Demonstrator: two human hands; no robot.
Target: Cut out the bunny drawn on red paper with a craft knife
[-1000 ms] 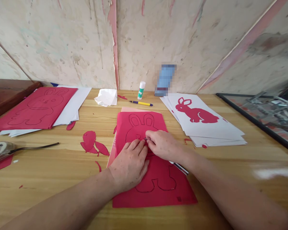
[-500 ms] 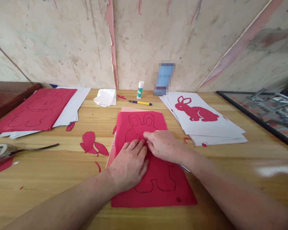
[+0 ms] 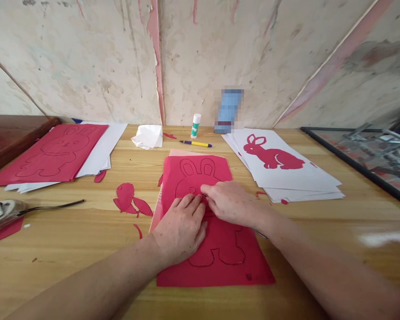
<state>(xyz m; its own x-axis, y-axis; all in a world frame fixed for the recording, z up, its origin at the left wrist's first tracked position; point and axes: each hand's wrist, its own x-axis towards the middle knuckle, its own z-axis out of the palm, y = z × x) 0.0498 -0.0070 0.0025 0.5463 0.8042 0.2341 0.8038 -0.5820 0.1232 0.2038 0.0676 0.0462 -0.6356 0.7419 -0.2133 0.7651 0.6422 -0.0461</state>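
Note:
Red paper (image 3: 216, 278) with a rabbit outlined in black lies in front of me, on top of other sheets. My left hand (image 3: 183, 224) lies flat across it, fingers stretched out and pressing near the rabbit's face. Just to the right, my right hand (image 3: 231, 202) is closed with its fingertips at the face, touching the other hand's fingers. A slim silver-ended tool (image 3: 262, 234) pokes out beneath my right wrist, in line with that grip. Its tip is hidden by my fingers, so its exact kind does not show.
Left are red rabbit-drawn sheets (image 3: 48, 164), a power strip (image 3: 3, 213) and red cutouts (image 3: 125, 198). Behind stand a glue stick (image 3: 195, 126), pen (image 3: 196, 143), crumpled white paper (image 3: 147, 136) and a blurred blue object (image 3: 229, 111). Right, white sheets (image 3: 286, 182) carry a red rabbit (image 3: 280, 158).
The view has shifted slightly. Both hands stay in place on the paper; the tool's end beneath my right wrist has swung up a little and shows less.

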